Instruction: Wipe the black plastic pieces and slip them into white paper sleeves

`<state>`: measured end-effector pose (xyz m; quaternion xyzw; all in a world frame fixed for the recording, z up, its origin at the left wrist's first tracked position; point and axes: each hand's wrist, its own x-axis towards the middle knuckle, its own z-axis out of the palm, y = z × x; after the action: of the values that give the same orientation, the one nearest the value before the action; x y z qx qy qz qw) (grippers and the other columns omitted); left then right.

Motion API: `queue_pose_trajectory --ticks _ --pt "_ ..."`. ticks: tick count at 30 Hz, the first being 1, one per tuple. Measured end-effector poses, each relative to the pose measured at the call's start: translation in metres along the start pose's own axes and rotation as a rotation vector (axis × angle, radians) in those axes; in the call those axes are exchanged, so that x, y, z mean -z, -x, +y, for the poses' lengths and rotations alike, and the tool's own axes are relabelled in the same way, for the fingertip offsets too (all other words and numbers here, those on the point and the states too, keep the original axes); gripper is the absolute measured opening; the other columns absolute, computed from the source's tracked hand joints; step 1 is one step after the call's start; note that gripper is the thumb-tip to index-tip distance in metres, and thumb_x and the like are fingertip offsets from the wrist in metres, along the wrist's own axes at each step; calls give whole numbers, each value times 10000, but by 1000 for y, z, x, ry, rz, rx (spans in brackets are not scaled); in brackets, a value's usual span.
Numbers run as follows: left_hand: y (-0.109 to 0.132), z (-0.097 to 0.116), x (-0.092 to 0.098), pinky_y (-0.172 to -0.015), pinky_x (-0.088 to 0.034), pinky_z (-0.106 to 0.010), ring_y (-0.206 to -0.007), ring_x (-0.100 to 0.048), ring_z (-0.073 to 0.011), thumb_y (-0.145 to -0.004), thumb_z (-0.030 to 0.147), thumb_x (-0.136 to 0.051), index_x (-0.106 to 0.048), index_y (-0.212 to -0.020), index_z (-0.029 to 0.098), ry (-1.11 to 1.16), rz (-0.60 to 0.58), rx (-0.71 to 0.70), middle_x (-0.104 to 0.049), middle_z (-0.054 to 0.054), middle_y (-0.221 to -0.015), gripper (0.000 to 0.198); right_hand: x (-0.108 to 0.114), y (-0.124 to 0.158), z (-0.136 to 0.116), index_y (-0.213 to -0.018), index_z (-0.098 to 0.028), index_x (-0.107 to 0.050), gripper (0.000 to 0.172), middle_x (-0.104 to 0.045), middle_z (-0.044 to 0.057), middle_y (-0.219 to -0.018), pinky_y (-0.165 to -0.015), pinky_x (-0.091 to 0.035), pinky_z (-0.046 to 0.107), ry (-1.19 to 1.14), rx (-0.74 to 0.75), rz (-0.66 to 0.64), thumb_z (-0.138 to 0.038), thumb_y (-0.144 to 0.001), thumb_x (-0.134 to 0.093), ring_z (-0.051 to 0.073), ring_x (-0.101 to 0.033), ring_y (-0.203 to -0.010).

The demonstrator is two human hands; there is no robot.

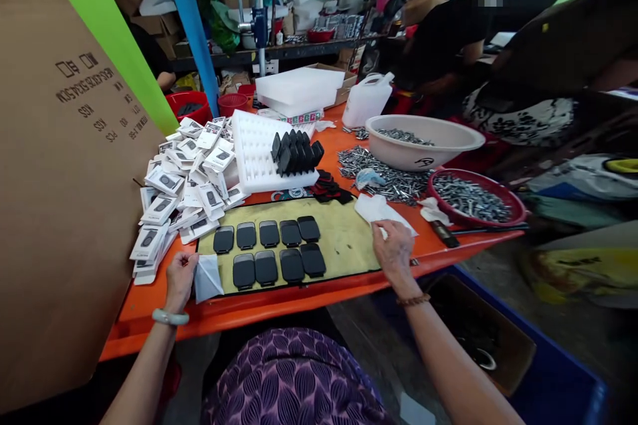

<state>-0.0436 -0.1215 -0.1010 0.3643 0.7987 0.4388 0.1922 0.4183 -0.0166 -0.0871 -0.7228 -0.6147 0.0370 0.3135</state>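
At the left end of a yellow cloth mat (343,239), my left hand (180,277) has its fingers pinched at the edge of a thin whitish pouch (207,279). My right hand (395,251) is at the mat's right end, fingers curled on thin white sheets (379,210) that look like a small stack of pouches. Between the hands, several flat black squarish cases (266,267) lie in two rows on the mat. More black pieces (298,154) stand upright in a white foam tray (254,166) behind it.
Small white boxes (199,176) are heaped at the left beside a large cardboard carton (60,212). Metal parts fill a white basin (423,158) and a red basket (521,216), with more piled loose (393,176). A white jug (367,103) stands behind. Another person (443,40) sits at the back right.
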Motion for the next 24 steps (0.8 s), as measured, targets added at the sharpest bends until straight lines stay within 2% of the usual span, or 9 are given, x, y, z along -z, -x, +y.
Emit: queue_pose_trajectory --ticks 2,4,7,10,14,17,19,21,24 --pt "-4 -1 -2 -548 -380 -260 -574 -500 -159 -649 393 -596 -530 -642 193 -128 -59 40 -530 22 -572 211 -3 -14 26 -872 -141 -701 320 -626 175 -1132 -920 -317 478 162 -44 22 -298 -883 -423 330 -462 -1099" --pt "-2 3 -5 -605 -413 -286 -655 -552 -197 -663 363 -584 -563 -719 189 -252 -82 18 -580 -11 -651 184 -8 -22 43 -861 -131 -706 330 -602 181 -1172 -923 -280 487 245 -19 4 -284 -892 -415 339 -424 -1134" --pt "7 13 -8 -753 -456 -365 -857 -588 -268 -699 377 -573 -588 -895 187 -330 7 -92 -632 -79 -835 273 -15 -28 56 -856 -126 -698 292 -578 202 -1173 -897 -252 487 232 60 -40 -279 -878 -451 343 -386 -1137" --pt "21 25 -7 -854 -450 -417 -976 -564 -300 -727 409 -561 -589 -954 198 -284 53 -177 -644 -109 -956 311 -22 -32 61 -771 -148 -676 211 -588 191 -1126 -882 -243 488 144 31 -25 -273 -830 -516 334 -378 -1115" --pt "43 41 -8 -910 -450 -438 -1000 -564 -286 -736 465 -569 -597 -950 193 -99 10 -221 -641 -110 -1029 347 -32 -37 63 -659 -157 -634 151 -617 166 -1081 -892 -274 513 84 -121 33 -236 -749 -543 326 -417 -1084" --pt "64 55 -18 -922 -449 -419 -966 -582 -250 -720 495 -619 -608 -947 178 94 -112 -160 -631 -105 -1040 390 -31 -38 62 -619 -160 -626 118 -642 156 -1073 -907 -320 524 -11 -248 72 -252 -679 -582 332 -461 -1082" --pt "79 67 -29 -906 -454 -390 -926 -591 -222 -703 506 -660 -609 -939 172 228 -249 -83 -635 -87 -987 412 -25 -31 55 -610 -171 -627 120 -657 146 -1059 -929 -341 519 -68 -245 138 -274 -665 -600 326 -490 -1086" --pt "95 82 -41 -880 -460 -361 -887 -594 -203 -678 526 -700 -610 -919 168 349 -403 16 -636 -67 -917 440 -18 -17 39 -614 -184 -632 137 -672 129 -1022 -949 -360 502 -139 -122 217 -298 -685 -606 304 -530 -1062" --pt "118 105 -58 -875 -453 -334 -916 -591 -196 -670 577 -716 -622 -935 159 499 -659 175 -641 -73 -942 504 -9 23 -9 -644 -200 -643 155 -689 104 -978 -966 -386 477 -282 157 253 -314 -746 -614 272 -577 -1023"
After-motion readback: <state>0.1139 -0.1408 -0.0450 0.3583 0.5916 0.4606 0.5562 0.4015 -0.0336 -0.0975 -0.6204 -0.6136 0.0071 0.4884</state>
